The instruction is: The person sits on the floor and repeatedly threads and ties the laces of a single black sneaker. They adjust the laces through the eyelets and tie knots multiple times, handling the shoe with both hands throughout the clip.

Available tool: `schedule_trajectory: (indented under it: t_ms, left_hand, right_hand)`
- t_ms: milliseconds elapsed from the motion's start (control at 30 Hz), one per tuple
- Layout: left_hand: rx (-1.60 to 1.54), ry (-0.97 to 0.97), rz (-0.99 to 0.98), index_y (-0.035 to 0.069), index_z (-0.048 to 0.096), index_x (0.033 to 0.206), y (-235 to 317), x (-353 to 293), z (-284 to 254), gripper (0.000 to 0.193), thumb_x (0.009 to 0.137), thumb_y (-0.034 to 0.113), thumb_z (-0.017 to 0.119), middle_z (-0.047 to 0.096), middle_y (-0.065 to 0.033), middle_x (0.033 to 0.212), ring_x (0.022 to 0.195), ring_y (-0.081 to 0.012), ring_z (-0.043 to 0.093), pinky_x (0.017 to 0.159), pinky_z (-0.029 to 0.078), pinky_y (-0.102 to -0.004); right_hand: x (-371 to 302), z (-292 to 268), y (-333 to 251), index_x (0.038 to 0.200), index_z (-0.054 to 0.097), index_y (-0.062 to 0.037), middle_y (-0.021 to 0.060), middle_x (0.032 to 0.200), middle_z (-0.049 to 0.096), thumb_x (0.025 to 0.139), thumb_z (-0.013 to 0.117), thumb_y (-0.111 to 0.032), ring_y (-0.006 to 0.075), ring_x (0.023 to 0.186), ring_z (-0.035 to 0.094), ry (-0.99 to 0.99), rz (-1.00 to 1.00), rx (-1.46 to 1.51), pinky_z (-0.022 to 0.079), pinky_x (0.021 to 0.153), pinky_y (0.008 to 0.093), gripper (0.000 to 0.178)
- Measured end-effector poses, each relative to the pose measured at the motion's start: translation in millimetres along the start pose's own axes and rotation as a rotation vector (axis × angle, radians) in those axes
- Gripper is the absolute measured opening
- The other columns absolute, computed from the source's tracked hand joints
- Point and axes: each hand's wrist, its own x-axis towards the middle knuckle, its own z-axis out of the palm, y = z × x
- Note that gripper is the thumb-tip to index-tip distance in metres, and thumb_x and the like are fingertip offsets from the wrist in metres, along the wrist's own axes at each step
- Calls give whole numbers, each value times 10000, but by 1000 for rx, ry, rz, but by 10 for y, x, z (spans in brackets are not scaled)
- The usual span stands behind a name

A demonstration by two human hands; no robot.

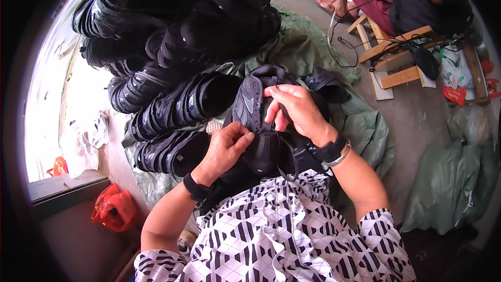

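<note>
A dark grey and black sneaker upper (249,102) lies over my lap, toe (261,152) toward me and heel opening away. With thumb and fingers together, my left hand (227,149) pinches it at the left side, near the lower end of the eyelet row. My right hand (297,109) reaches over its throat; the index finger and thumb close at the upper eyelets, other fingers curled inside the opening. A dark shoelace (293,173) loops down beside the toe. Whether a lace end sits between my fingertips is too small to tell.
Nested rows of black shoe uppers (177,102) lie left, with a large heap beyond. Green sheeting (368,130) spreads underneath. Another person sits at upper right by a wooden stool (399,62) with cables. A red plastic bag (114,209) rests lower left, a green sack (443,188) at right.
</note>
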Motion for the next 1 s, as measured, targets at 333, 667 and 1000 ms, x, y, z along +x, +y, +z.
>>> schedule_trajectory:
  t_ms: [333,667,1000]
  left_hand:
    - [-125,77,-80,33,579,783,-105,-35,73,177,899,149,647,590,3,663,579,-85,553,540,441,-238]
    - [1,102,-159,13,604,780,119,80,93,120,819,117,649,589,-42,638,547,-133,551,518,449,-289]
    - [39,5,55,37,608,804,48,104,-8,139,846,132,700,620,-41,680,604,-121,574,569,463,-287]
  right_hand:
    - [-146,-36,95,947,626,28,129,601,640,979,544,-281,123,376,549,-281,272,-144,415,349,210,322]
    - [-171,-83,84,771,595,-15,132,609,650,983,537,-309,152,380,570,-367,218,-122,440,350,226,367]
    - [-190,-112,56,803,631,-10,108,619,650,980,549,-321,139,400,571,-389,223,-135,447,389,225,367]
